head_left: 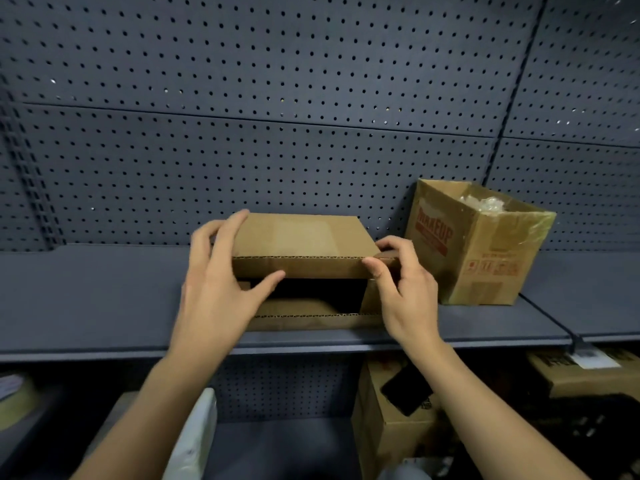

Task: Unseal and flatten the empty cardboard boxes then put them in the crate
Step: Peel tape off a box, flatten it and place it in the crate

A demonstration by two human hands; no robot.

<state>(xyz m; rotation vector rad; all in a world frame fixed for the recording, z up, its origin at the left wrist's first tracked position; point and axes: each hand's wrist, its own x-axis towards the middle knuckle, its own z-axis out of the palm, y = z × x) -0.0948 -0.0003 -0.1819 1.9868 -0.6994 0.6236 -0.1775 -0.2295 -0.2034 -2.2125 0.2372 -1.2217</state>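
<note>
A: Cardboard nearest, down low?

B: Yes. Below the front edge of the grey metal shelf (86, 299), on the lower level: a brown cardboard carton with a dark flat object on top (388, 441). Beside it to the left, a white plastic bag (194, 441). At the far left, a roll of tan tape (14, 400). All untouched.

A: And up at the shelf's front edge?

B: Flat brown corrugated cardboard box (301, 237), lying mid-shelf near the front edge, open side facing out. Held at both ends of its top flap. Left hand (221, 289): thumb tucked under the flap's front edge, fingers spread over the left top corner, so pinching the flap. Right hand (405, 292): thumb pressed to the front edge, fingers curled round the right corner, likewise gripping.

A: Why held that way?

B: Probably to lift or fold the flap evenly, both ends at once, without tearing. Looks like unsealing done and flattening about to start. Some blur on the left fingers, so hard to judge pressure.

A: Farther back?

B: To the right, apart from the held box, a taller brown cardboard box with red print (485, 258), appearing tilted, clear plastic wrap showing in its open top. Possibly next in line. Behind everything, a dark grey perforated back panel (277, 98). No crate anywhere in view.
</note>
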